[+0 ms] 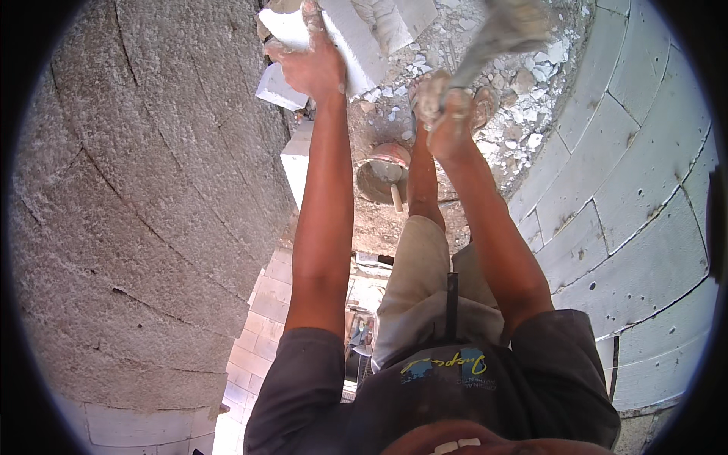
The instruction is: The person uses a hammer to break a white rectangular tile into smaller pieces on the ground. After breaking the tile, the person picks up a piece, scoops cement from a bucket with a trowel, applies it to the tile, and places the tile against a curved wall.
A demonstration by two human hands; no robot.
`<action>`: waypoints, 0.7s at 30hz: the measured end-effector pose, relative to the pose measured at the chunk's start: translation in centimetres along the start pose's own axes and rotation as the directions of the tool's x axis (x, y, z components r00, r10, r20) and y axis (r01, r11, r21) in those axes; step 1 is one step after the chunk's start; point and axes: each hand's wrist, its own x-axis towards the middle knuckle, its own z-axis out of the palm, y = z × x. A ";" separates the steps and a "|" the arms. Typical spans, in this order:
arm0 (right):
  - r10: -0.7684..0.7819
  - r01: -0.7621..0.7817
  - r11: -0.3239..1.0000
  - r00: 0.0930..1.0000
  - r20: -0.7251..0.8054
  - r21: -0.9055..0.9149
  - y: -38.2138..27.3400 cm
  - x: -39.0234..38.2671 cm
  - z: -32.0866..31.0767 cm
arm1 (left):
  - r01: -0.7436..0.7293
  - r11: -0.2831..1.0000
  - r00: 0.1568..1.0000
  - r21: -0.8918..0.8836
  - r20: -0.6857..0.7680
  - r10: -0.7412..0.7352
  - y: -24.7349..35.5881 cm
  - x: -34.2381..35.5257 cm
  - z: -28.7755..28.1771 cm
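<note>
A dark T-shirt [432, 402] is nearest; left hand [315, 67] on a white block [356, 53], fingers apart; right hand [447, 121] clamps its fingers round a tool [493, 45] (blurred).

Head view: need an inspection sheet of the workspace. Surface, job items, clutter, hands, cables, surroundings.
Surface: rough, dusty ground.
Job items: white block under the left hand; hammer-like tool, head motion-blurred.
Clutter: pale rubble on the ground; bucket with a pale-handled trowel in it.
Hands: left on the block, exact grip unclear; right closed around the tool.
Cables: nothing seen.
Surroundings: rough grey wall on the left, pale block wall on the right.
</note>
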 end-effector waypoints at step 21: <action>0.199 -0.206 0.974 0.977 -0.080 -0.098 -0.6 -0.2 0.5 | -0.014 1.000 1.000 -0.004 0.002 0.014 0.4 -0.5 -0.1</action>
